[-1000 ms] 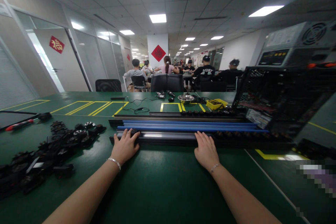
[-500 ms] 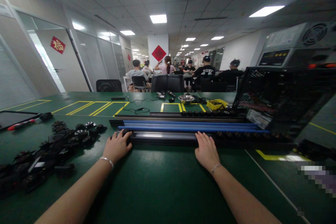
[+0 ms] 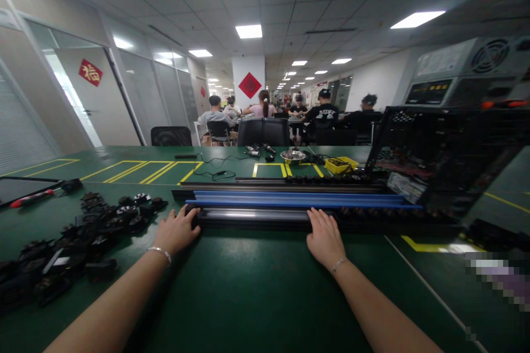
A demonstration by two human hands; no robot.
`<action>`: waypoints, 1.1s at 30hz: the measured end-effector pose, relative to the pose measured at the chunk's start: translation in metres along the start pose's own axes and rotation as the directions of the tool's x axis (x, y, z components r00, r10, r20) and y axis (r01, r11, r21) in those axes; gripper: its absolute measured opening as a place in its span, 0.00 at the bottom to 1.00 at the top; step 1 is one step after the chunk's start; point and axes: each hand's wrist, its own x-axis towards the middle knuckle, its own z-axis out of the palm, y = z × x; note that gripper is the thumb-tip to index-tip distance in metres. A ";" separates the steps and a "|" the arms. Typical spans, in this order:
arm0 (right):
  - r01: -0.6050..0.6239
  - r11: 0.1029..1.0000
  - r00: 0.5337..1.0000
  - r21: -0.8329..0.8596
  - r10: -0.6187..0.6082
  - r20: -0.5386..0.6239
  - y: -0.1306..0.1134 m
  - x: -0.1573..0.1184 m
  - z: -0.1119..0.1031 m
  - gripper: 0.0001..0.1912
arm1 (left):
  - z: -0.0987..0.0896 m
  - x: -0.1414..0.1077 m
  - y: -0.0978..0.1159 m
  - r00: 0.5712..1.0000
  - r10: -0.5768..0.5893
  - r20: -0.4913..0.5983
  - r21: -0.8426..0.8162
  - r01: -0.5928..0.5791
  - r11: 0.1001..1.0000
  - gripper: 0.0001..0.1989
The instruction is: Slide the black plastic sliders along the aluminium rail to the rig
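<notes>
In front of me a long dark bar (image 3: 254,214) with a shiny top lies crosswise on the green table. My left hand (image 3: 176,230) grips its left end, thumb at the front side and fingers bent over the top. Farther right, my right hand (image 3: 326,237) holds the same bar, its fingers laid over the top and its thumb near the front. The undersides of both hands are hidden. Just behind this bar runs a blue rail (image 3: 290,197), with further dark bars (image 3: 265,187) beyond it.
Loose black parts (image 3: 78,242) lie in a heap at the left, near a red-handled tool (image 3: 33,198). An open computer case (image 3: 451,160) stands at the right. A metal bowl (image 3: 293,156) and a yellow tray (image 3: 340,164) sit farther back. Several people sit beyond the table.
My left hand has shifted slightly left along the bar's end. My right hand stays at nearly the same place on the bar.
</notes>
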 end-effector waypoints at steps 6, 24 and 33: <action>-0.005 1.000 1.000 0.001 0.005 0.006 -0.001 0.000 -0.001 0.31 | 0.002 0.002 -0.007 1.000 -0.003 0.012 -0.013 0.003 1.000 0.29; -0.003 1.000 1.000 0.002 0.003 0.005 0.001 -0.001 0.000 0.31 | 0.006 0.005 -0.025 1.000 -0.011 0.011 -0.016 0.011 1.000 0.29; -0.002 1.000 1.000 0.003 0.002 0.016 0.001 0.000 0.000 0.31 | 0.009 0.006 -0.038 1.000 -0.012 -0.004 0.018 0.012 1.000 0.30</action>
